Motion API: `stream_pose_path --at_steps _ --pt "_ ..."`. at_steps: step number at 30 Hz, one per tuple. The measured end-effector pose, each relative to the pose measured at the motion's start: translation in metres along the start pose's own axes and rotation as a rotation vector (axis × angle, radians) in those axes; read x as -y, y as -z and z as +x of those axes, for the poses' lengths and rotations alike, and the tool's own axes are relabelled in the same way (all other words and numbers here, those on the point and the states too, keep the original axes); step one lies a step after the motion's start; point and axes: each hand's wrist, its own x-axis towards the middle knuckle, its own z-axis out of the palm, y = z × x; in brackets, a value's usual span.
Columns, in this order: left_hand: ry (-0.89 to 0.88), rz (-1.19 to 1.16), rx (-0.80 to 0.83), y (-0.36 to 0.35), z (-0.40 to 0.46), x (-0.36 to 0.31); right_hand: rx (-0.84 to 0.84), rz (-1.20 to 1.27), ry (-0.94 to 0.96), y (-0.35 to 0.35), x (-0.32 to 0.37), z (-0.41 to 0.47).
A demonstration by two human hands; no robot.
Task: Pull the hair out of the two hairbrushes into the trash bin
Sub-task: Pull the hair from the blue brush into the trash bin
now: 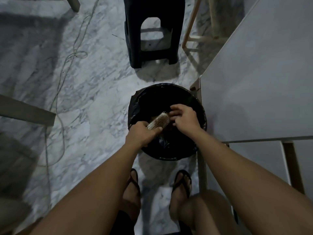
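Observation:
A light-coloured hairbrush with pale bristles is held over the round trash bin, which is lined with a black bag. My left hand grips the brush by its handle end. My right hand is at the far tip of the brush head, fingers pinched against the bristles; any hair between them is too dark and small to make out. Only one hairbrush is in view.
A white table stands right beside the bin on the right. A dark plastic stool stands on the marble floor beyond the bin. A thin cable trails across the floor at left. My feet in black sandals are just before the bin.

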Motion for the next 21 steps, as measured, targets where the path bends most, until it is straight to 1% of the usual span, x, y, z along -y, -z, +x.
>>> stream_pose_path --at_steps 2,5,7,10,12,14,16,19,21 --pt "0.013 -0.053 -0.011 -0.012 0.007 0.009 0.045 -0.001 0.006 -0.006 -0.013 0.005" --pt "0.075 -0.209 -0.009 -0.026 0.013 0.015 0.12 -0.124 0.085 -0.009 -0.029 0.002" --pt "0.107 -0.322 -0.022 -0.031 0.015 0.016 0.138 -0.167 0.112 -0.012 -0.039 0.0" --pt "0.112 -0.428 -0.007 -0.04 0.011 0.015 0.147 -0.13 0.139 -0.02 -0.051 -0.004" --pt "0.108 -0.447 0.026 -0.046 0.008 0.017 0.095 -0.134 0.17 -0.023 -0.056 -0.007" --pt "0.115 -0.458 0.07 -0.051 0.005 0.019 -0.024 -0.153 0.189 -0.022 -0.063 -0.008" --pt "0.111 -0.443 0.116 -0.049 0.003 0.016 -0.104 -0.155 0.163 -0.017 -0.067 -0.008" --pt "0.052 -0.396 0.164 -0.042 0.004 0.002 -0.095 -0.087 0.081 -0.006 -0.063 -0.002" --pt "0.008 -0.357 0.162 -0.04 0.008 -0.004 -0.08 -0.109 0.089 0.004 -0.054 0.007"
